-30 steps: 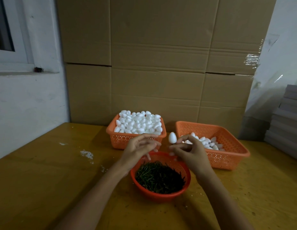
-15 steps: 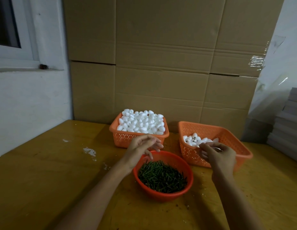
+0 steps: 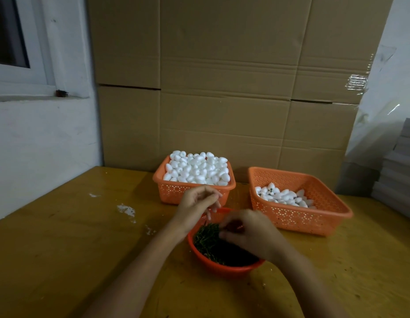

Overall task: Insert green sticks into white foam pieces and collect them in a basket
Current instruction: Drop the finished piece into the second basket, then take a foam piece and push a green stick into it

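Stacked cardboard boxes [image 3: 222, 99] stood at the back, with a strip of crinkled clear tape [image 3: 357, 81] at their right edge. Left of the boxes was a white wall [image 3: 43, 138] with a window [image 3: 9, 35] high up, and right of them a stack of grey boards [image 3: 401, 175]. In front of the boxes lay a yellow-brown wooden table [image 3: 73, 249] with white flecks [image 3: 126, 210] on it.

Two forearms [image 3: 139, 265], apparently bare
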A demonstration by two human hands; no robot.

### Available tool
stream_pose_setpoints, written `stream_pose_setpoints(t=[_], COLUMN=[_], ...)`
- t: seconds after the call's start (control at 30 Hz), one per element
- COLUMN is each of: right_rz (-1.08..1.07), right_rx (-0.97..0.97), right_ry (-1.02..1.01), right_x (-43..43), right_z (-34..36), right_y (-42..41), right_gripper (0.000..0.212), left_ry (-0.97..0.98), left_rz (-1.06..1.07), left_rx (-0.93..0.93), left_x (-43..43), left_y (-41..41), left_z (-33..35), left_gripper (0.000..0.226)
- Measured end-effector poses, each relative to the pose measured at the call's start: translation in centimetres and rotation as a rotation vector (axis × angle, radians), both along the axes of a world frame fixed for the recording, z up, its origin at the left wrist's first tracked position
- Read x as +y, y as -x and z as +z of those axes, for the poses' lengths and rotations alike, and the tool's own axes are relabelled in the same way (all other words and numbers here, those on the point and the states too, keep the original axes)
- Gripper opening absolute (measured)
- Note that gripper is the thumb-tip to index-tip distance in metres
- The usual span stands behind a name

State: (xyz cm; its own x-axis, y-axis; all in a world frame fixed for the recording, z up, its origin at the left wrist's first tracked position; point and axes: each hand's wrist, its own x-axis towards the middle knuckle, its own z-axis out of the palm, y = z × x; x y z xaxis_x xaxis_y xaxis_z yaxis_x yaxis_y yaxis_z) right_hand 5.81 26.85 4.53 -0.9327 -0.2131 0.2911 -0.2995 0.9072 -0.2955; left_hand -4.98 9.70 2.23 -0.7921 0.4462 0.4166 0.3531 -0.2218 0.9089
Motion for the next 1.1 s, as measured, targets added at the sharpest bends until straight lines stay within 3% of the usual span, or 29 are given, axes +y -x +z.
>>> stream_pose_setpoints(t=[0.07,0.2,0.27,0.37,0.43,0.53,0.63,0.73,0.8,0.93,1.1], right_rz=[0.084,0.095,0.085,0.077,0.073,0.073,0.082,0.06,0.042,0.008,-0.03], right_rx=[-0.112,-0.156,-0.154,-0.152,-0.138,-0.13,-0.12,-0.062,-0.021,0.013,0.037], right_ry=[-0.158,-0.156,-0.148,-0.115,-0.12,-0.124,-0.121,-0.111,-0.08,-0.047,0.034], right_x=[-0.9,-0.8,-0.5,-0.5,-0.5,-0.6,-0.7,-0.7,-0.7,-0.8,-1.0], right_z=[-0.7,-0.8,-1.0,-1.1,-1.2,-1.2,-1.3,-1.1,-1.0,-1.0,-0.8], right_y=[0.3,0.7,0.8,0.9,1.1,1.2,1.0,0.9,0.9,0.7,0.6], right_gripper=[0.031,0.031,0.028,0.022,0.018,0.014,0.013,0.012,0.011,0.012,0.018], left_ry=[-0.008,-0.109,-0.076,0.13,0.361,0.717,0.983,1.201,1.271,1.215,0.699], left_rz=[0.003,0.043,0.296,0.726,0.822,0.68,0.471,0.321,0.356,0.443,0.664], left_rx=[-0.009,-0.031,0.099,0.347,0.433,0.438,0.409,0.378,0.403,0.421,0.433], left_x=[-0.1,-0.4,-0.7,-2.3,-3.9,-4.9,-4.4,-3.3,-2.5,-1.9,-2.4], left_y=[0.0,-0.1,0.3,2.1,4.0,6.3,7.3,7.4,7.1,7.0,6.4], left_z=[0.0,1.1,2.0,3.7,4.9,5.9,6.0,5.4,4.9,4.2,3.8], left_gripper=[0.014,0.015,0.017,0.018,0.023,0.03,0.024,0.038,0.049,0.051,0.023])
